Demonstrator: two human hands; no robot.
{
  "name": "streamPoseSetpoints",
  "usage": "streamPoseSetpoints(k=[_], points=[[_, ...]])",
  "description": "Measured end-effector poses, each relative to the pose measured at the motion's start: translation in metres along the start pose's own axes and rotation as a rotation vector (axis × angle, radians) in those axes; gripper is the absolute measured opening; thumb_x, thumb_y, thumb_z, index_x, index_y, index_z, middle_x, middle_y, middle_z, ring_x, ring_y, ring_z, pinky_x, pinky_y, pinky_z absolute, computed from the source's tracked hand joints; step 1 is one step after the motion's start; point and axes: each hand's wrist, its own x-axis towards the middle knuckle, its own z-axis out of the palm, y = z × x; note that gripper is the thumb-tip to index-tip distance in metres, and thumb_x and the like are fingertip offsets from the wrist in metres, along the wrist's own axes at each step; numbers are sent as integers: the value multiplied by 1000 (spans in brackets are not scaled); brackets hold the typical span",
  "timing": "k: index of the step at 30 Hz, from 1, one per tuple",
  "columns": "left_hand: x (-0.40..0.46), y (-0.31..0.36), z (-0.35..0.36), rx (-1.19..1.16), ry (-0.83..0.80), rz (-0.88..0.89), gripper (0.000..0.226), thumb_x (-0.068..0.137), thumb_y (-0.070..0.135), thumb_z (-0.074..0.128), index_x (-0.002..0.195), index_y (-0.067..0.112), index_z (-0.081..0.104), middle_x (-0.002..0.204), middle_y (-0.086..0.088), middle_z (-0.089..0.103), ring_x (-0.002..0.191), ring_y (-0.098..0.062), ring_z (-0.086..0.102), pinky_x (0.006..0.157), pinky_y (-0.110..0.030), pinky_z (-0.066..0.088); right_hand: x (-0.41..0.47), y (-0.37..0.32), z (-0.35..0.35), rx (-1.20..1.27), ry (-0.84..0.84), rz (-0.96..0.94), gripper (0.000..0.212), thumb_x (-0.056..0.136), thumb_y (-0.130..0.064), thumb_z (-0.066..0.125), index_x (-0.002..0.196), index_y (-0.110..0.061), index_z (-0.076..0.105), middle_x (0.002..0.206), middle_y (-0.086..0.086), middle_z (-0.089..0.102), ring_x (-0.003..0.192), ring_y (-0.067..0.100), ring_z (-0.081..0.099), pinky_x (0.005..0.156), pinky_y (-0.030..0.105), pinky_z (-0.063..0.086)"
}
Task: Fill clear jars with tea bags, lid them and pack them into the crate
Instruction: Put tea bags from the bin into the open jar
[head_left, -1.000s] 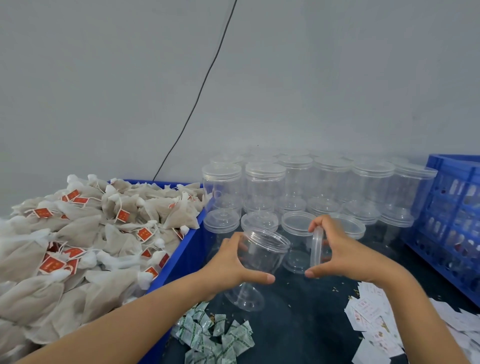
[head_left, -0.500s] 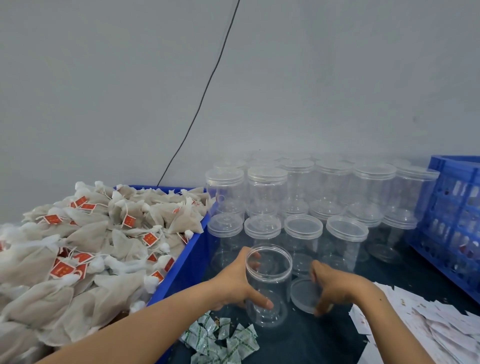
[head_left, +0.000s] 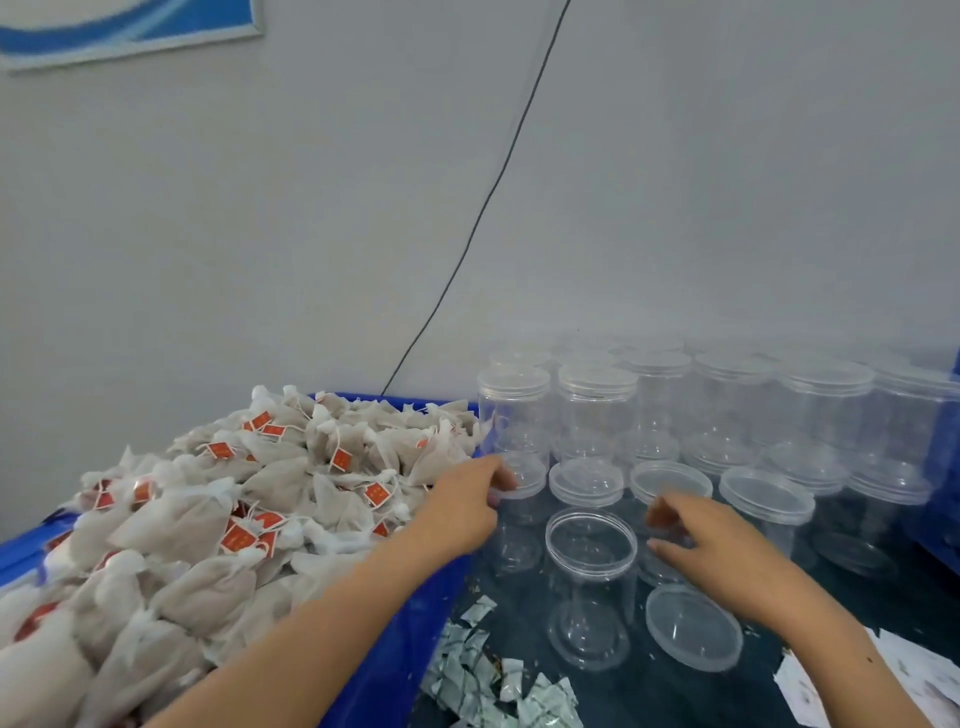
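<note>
An open jar (head_left: 590, 582) stood upright and empty on the dark table (head_left: 675, 691), its loose lid (head_left: 693, 626) lying flat just to its right. The left hand (head_left: 460, 512) hovered at the left, fingers loosely curled and holding nothing, its fingertips near a lidded jar (head_left: 519, 499). The right hand (head_left: 696, 535) hung to the right of the open jar, fingers relaxed and apart, gripping nothing. Tea bags (head_left: 208, 499) were heaped in a blue bin (head_left: 400, 639) on the left. Rows of lidded jars (head_left: 727, 415) stood farther off.
</note>
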Motion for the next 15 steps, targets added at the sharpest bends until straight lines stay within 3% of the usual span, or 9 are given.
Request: streamPoseSetpoints(k=[2, 5, 7, 9, 12, 15], points=[[5, -8, -31, 65, 221, 23, 40, 81, -11, 46, 104, 15, 65, 111, 0, 64, 101, -17, 60, 86, -33, 50, -3, -13, -3, 119, 44, -69, 9, 90, -27, 63, 91, -33, 55, 98, -18, 61, 91, -1, 58, 83, 24, 49], [13, -34, -72, 400, 472, -39, 44, 82, -8, 48, 112, 20, 62, 115, 1, 61, 106, -21, 54, 82, -31, 43, -6, -33, -3, 226, 45, -113, 10, 90, -21, 63, 88, -30, 61, 92, -14, 65, 88, 0, 61, 81, 23, 51], [15, -58, -87, 603, 474, -156, 47, 86, -2, 53, 127, 21, 55, 127, -3, 57, 116, -26, 49, 89, -34, 41, -7, -41, 0, 261, 35, -110, 12, 91, -18, 62, 86, -29, 62, 90, -12, 66, 87, 0, 61, 79, 20, 49], [13, -79, -93, 735, 372, -279, 43, 93, 8, 49, 135, 20, 49, 138, -4, 49, 125, -29, 44, 99, -37, 38, -6, -49, 4, 288, 27, -99, 14, 91, -17, 61, 83, -28, 63, 87, -12, 66, 84, 0, 61, 74, 17, 46], [13, -98, -94, 750, 303, -308, 26, 99, 22, 44, 122, 21, 56, 132, 0, 53, 122, -29, 45, 100, -38, 37, -1, -61, 10, 335, 37, -77, 17, 91, -16, 61, 79, -28, 63, 83, -12, 66, 79, 1, 60, 68, 15, 42], [11, -95, -95, 750, 411, -239, 18, 97, 23, 48, 109, 19, 61, 116, 1, 62, 111, -24, 52, 90, -34, 40, 3, -75, 16, 380, 88, -59, 18, 91, -14, 61, 78, -26, 64, 81, -12, 67, 79, 1, 61, 68, 15, 42]])
